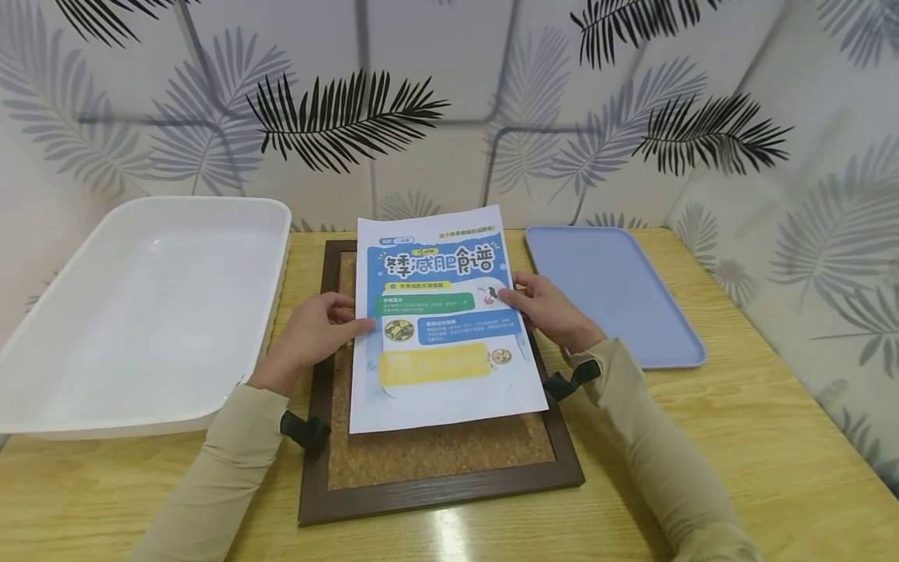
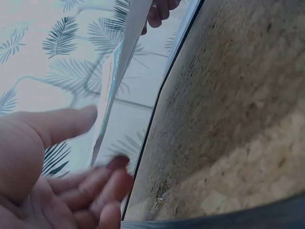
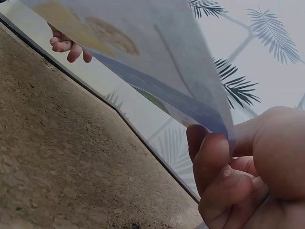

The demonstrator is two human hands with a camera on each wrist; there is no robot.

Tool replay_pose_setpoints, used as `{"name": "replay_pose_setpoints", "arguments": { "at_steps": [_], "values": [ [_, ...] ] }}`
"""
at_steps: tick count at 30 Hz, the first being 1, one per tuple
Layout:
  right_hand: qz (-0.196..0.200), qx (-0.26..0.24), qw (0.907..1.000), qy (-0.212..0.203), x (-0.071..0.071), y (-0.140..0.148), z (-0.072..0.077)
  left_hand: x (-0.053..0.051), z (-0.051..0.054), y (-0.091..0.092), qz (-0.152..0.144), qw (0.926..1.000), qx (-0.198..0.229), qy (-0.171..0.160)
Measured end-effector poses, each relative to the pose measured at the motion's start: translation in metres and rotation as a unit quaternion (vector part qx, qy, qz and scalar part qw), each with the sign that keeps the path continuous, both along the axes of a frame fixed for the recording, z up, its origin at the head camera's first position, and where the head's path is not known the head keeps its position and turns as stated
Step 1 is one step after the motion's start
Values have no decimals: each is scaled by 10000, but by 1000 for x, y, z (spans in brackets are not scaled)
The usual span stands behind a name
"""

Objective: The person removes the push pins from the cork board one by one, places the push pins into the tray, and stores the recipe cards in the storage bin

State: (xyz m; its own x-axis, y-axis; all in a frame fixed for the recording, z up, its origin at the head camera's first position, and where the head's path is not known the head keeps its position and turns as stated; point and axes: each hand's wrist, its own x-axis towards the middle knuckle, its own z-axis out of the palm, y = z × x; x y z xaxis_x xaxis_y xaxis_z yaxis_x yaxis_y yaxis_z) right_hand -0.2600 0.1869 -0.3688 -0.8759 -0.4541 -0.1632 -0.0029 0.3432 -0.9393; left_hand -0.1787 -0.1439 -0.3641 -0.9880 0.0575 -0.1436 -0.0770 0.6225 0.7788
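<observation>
A printed paper sheet point(image 1: 435, 398), with blue, green and yellow blocks and Chinese lettering, is held above a brown-framed cork board point(image 1: 449, 457). My left hand point(image 1: 316, 332) holds its left edge, thumb in front and fingers behind. The right hand point(image 1: 551, 308) pinches the opposite edge between thumb and curled fingers. In the right wrist view, the sheet point(image 3: 157, 62) stands tilted and apart from the cork point(image 3: 71, 143). The left wrist view has the thumb of the left hand point(image 2: 71, 181) beside the sheet's edge point(image 2: 107, 100). The sheet covers much of the board in the head view.
A large white tray point(image 1: 175, 312) stands on the wooden table point(image 1: 758, 453) to the left of the board. A flat blue-lavender tray point(image 1: 618, 297) lies to the right. Leaf-patterned wall covering point(image 1: 449, 179) rises behind the table's back edge.
</observation>
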Motion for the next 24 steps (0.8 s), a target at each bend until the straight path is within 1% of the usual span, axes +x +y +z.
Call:
{"name": "replay_pose_setpoints", "arguments": {
  "at_steps": [2,5,10,13,16,18,21,24],
  "values": [
    [-5,-40,10000,-5,0,-1,0,0,-1,0,-59,9999,126,16],
    [-41,-47,10000,5,0,-1,1,-2,-2,2,-22,9998,209,38],
    [-134,-4,9997,206,1,-4,-3,-5,-10,5,348,9989,307,88],
    [-289,230,9975,602,3,-9,-6,-5,-13,7,547,9974,475,-31],
    [-519,641,9899,1154,4,-17,-9,-5,-14,7,737,9949,658,-212],
    [-674,831,9845,1387,5,-22,-9,-5,-15,7,813,9936,738,-283],
    [-843,962,9808,1471,6,-27,-10,-6,-16,8,816,9929,816,-306],
    [-912,1022,9801,1436,6,-27,-10,-6,-17,9,689,9941,797,-259]
  ]
}}
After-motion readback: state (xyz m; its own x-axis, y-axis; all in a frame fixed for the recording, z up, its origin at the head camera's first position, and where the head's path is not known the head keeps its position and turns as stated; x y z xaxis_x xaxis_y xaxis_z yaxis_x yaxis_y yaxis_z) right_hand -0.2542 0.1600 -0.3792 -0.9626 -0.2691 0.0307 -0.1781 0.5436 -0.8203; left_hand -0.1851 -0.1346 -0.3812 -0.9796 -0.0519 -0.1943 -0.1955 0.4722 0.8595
